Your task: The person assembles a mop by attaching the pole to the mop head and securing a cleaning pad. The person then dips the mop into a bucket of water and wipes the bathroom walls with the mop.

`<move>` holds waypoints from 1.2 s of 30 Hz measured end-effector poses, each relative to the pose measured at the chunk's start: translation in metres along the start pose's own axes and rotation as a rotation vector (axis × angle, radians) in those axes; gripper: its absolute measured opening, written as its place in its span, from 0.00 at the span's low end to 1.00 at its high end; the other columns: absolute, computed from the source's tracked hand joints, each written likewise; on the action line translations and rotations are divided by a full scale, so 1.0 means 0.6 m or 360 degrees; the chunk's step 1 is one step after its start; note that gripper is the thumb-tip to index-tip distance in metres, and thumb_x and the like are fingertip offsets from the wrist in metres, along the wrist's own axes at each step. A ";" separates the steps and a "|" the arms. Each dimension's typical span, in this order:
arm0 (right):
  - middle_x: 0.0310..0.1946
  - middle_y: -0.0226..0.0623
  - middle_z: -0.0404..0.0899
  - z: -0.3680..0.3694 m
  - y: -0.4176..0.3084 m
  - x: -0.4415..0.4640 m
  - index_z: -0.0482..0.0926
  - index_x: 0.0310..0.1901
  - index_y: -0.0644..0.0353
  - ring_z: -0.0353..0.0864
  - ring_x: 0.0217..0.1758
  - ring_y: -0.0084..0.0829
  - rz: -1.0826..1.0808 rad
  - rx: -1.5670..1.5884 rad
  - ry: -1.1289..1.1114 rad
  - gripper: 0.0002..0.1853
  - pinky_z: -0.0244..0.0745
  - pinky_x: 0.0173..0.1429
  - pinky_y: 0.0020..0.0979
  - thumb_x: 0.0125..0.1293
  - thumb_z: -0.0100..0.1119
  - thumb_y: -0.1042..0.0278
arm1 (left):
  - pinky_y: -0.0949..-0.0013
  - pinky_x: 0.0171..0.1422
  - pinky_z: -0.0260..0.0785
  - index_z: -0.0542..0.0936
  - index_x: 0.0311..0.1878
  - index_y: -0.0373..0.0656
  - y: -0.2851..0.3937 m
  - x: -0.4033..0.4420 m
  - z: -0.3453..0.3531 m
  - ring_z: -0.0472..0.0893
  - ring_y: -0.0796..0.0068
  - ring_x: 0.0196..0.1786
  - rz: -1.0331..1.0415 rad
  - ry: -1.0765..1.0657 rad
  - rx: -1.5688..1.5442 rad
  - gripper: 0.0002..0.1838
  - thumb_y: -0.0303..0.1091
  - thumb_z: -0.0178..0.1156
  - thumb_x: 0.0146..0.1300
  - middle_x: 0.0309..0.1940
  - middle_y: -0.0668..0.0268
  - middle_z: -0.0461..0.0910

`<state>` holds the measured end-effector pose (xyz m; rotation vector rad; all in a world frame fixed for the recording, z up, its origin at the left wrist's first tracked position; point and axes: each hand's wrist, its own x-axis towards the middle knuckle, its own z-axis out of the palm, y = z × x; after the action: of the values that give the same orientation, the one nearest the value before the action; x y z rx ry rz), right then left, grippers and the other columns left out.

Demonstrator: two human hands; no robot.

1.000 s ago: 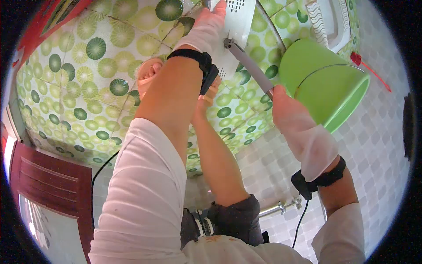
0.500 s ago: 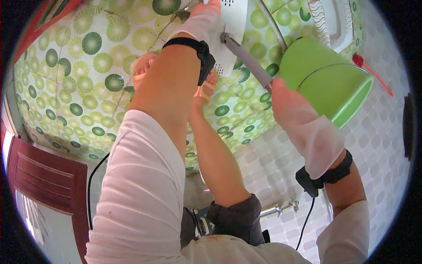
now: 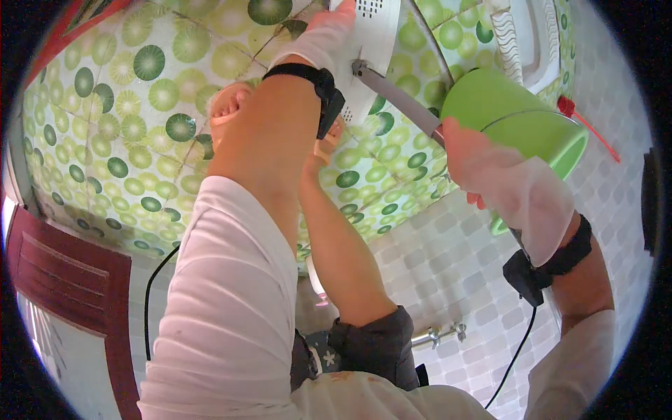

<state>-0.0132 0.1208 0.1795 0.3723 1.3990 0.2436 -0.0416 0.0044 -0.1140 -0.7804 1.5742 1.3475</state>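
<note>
- The right hand (image 3: 483, 157), in a thin translucent glove, has its fingers closed around the near end of a grey long-handled tool (image 3: 402, 101).
- The tool's small dark head lies over a white perforated panel (image 3: 381, 35) at the top of the view; whether it presses on it I cannot tell.
- The left hand (image 3: 336, 21), gloved likewise, reaches the panel's left edge; the frame cuts its fingertips, so I cannot tell how tightly they close.
- Beneath, the floor tiles (image 3: 161, 126) carry green and yellow circles; feet in orange sandals (image 3: 220, 115) stand near the panel.
- Just beside the right hand is a green bucket (image 3: 476, 98), its wire handle across it.
- Beyond: a squat toilet (image 3: 549, 70), a red brush (image 3: 591, 131), grey-white wall tiles (image 3: 420, 245), a maroon door (image 3: 63, 269).
</note>
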 end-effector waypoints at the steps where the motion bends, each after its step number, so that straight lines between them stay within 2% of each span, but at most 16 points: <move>1: 0.34 0.39 0.78 -0.002 0.013 -0.009 0.68 0.48 0.60 0.80 0.30 0.33 -0.0106 0.0017 0.0045 0.10 0.75 0.31 0.34 0.68 0.40 0.71 | 0.61 0.61 0.63 0.72 0.58 0.33 0.000 -0.005 0.001 0.72 0.54 0.60 -0.0046 -0.0020 -0.0053 0.43 0.68 0.48 0.58 0.55 0.50 0.74; 3: 0.36 0.40 0.78 -0.011 0.042 -0.046 0.69 0.49 0.61 0.80 0.31 0.34 -0.0467 0.0047 0.0198 0.11 0.75 0.33 0.34 0.67 0.41 0.72 | 0.62 0.64 0.63 0.72 0.59 0.32 0.005 -0.008 0.007 0.72 0.54 0.62 -0.0093 -0.0045 -0.0124 0.45 0.69 0.48 0.57 0.57 0.49 0.74; 5: 0.37 0.41 0.78 -0.018 0.070 -0.082 0.69 0.51 0.61 0.80 0.33 0.35 -0.0858 0.0054 0.0365 0.13 0.75 0.34 0.34 0.66 0.43 0.72 | 0.61 0.60 0.66 0.78 0.52 0.35 -0.002 -0.003 0.019 0.76 0.53 0.58 0.0113 0.0063 0.0258 0.42 0.70 0.46 0.58 0.51 0.49 0.78; 7: 0.38 0.42 0.78 -0.026 0.090 -0.107 0.70 0.53 0.62 0.80 0.34 0.36 -0.1179 0.0046 0.0504 0.15 0.75 0.36 0.34 0.65 0.44 0.73 | 0.62 0.60 0.66 0.78 0.52 0.36 -0.008 0.006 0.030 0.76 0.54 0.58 0.0098 0.0107 0.0276 0.42 0.70 0.46 0.57 0.50 0.49 0.78; 12: 0.41 0.44 0.78 -0.038 0.096 -0.110 0.70 0.58 0.61 0.79 0.38 0.38 -0.1433 -0.0152 0.0634 0.22 0.75 0.40 0.34 0.61 0.47 0.73 | 0.62 0.61 0.66 0.78 0.52 0.36 -0.009 0.009 0.024 0.75 0.54 0.58 0.0066 0.0147 0.0346 0.42 0.71 0.46 0.57 0.51 0.48 0.78; 16: 0.37 0.43 0.76 -0.054 0.053 -0.101 0.67 0.58 0.61 0.79 0.33 0.36 -0.1102 -0.0211 0.0456 0.21 0.75 0.35 0.34 0.62 0.47 0.71 | 0.61 0.61 0.65 0.78 0.52 0.36 -0.001 0.004 0.020 0.75 0.54 0.59 0.0042 0.0126 0.0340 0.43 0.71 0.45 0.57 0.51 0.47 0.77; 21: 0.31 0.42 0.74 -0.062 -0.035 -0.070 0.65 0.58 0.61 0.78 0.26 0.34 -0.0226 -0.0162 0.0011 0.20 0.75 0.27 0.34 0.64 0.46 0.69 | 0.60 0.63 0.64 0.78 0.53 0.36 -0.013 0.012 0.014 0.73 0.51 0.61 0.0185 0.0140 0.0420 0.43 0.72 0.45 0.56 0.53 0.46 0.76; 24: 0.28 0.41 0.73 -0.070 -0.056 -0.063 0.63 0.58 0.60 0.78 0.21 0.33 0.0034 -0.0110 -0.0116 0.20 0.75 0.23 0.34 0.65 0.46 0.68 | 0.59 0.64 0.63 0.77 0.53 0.35 -0.006 -0.005 0.006 0.72 0.50 0.62 0.0168 0.0223 0.0445 0.43 0.71 0.44 0.58 0.52 0.44 0.76; 26: 0.26 0.41 0.72 -0.071 -0.060 -0.052 0.62 0.57 0.60 0.78 0.19 0.32 0.0128 -0.0037 -0.0144 0.20 0.75 0.20 0.34 0.65 0.46 0.67 | 0.59 0.64 0.63 0.78 0.51 0.33 -0.006 -0.011 0.001 0.72 0.48 0.61 0.0249 0.0112 0.0362 0.43 0.70 0.43 0.59 0.52 0.43 0.75; 27: 0.25 0.40 0.72 -0.069 -0.057 -0.045 0.61 0.57 0.60 0.77 0.17 0.32 0.0060 0.0056 -0.0100 0.20 0.75 0.18 0.34 0.65 0.46 0.67 | 0.59 0.64 0.63 0.78 0.51 0.33 -0.006 -0.011 0.000 0.72 0.48 0.61 0.0246 0.0114 0.0358 0.43 0.70 0.43 0.59 0.52 0.43 0.75; 29: 0.26 0.40 0.73 -0.047 -0.036 -0.004 0.57 0.66 0.56 0.76 0.17 0.29 -0.0406 0.0421 0.0131 0.27 0.76 0.19 0.32 0.65 0.47 0.66 | 0.58 0.64 0.63 0.76 0.53 0.32 -0.010 -0.010 -0.006 0.72 0.47 0.60 0.0196 -0.0179 0.0091 0.43 0.69 0.41 0.61 0.53 0.42 0.74; 30: 0.26 0.40 0.73 -0.045 -0.043 0.012 0.57 0.66 0.56 0.76 0.17 0.29 -0.0422 0.0423 0.0128 0.27 0.76 0.19 0.32 0.65 0.47 0.66 | 0.58 0.64 0.63 0.76 0.53 0.32 -0.007 -0.017 -0.009 0.72 0.47 0.60 0.0193 -0.0166 0.0102 0.43 0.69 0.41 0.61 0.53 0.42 0.74; 32: 0.28 0.41 0.75 -0.047 -0.056 0.045 0.49 0.71 0.49 0.75 0.19 0.28 -0.0506 0.0346 0.0098 0.33 0.77 0.21 0.32 0.65 0.46 0.67 | 0.57 0.64 0.63 0.73 0.56 0.32 0.013 -0.051 -0.009 0.72 0.45 0.60 0.0124 0.0187 0.0426 0.45 0.70 0.41 0.59 0.55 0.42 0.73; 33: 0.28 0.41 0.75 -0.043 -0.056 0.059 0.49 0.71 0.49 0.75 0.19 0.28 -0.0500 0.0338 0.0098 0.33 0.77 0.21 0.32 0.65 0.46 0.67 | 0.57 0.64 0.63 0.73 0.56 0.32 0.010 -0.046 -0.013 0.72 0.45 0.60 0.0121 0.0185 0.0416 0.45 0.70 0.41 0.59 0.55 0.42 0.73; 35: 0.30 0.42 0.77 -0.028 -0.054 0.085 0.47 0.72 0.44 0.75 0.21 0.30 -0.0740 0.0165 0.0282 0.34 0.78 0.23 0.33 0.65 0.45 0.67 | 0.58 0.64 0.62 0.71 0.58 0.31 0.001 -0.036 -0.024 0.71 0.46 0.61 0.0540 -0.0128 0.0585 0.46 0.71 0.41 0.58 0.56 0.42 0.72; 36: 0.30 0.42 0.77 -0.019 -0.060 0.099 0.47 0.72 0.44 0.75 0.21 0.30 -0.0737 0.0166 0.0276 0.34 0.78 0.23 0.33 0.65 0.45 0.67 | 0.58 0.64 0.62 0.71 0.58 0.31 0.003 -0.032 -0.019 0.71 0.46 0.61 0.0535 -0.0132 0.0585 0.46 0.71 0.41 0.58 0.56 0.42 0.72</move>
<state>-0.0167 0.1119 0.1097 0.1053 1.6303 -0.1816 -0.0381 -0.0082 -0.0957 -0.2394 1.8716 1.2471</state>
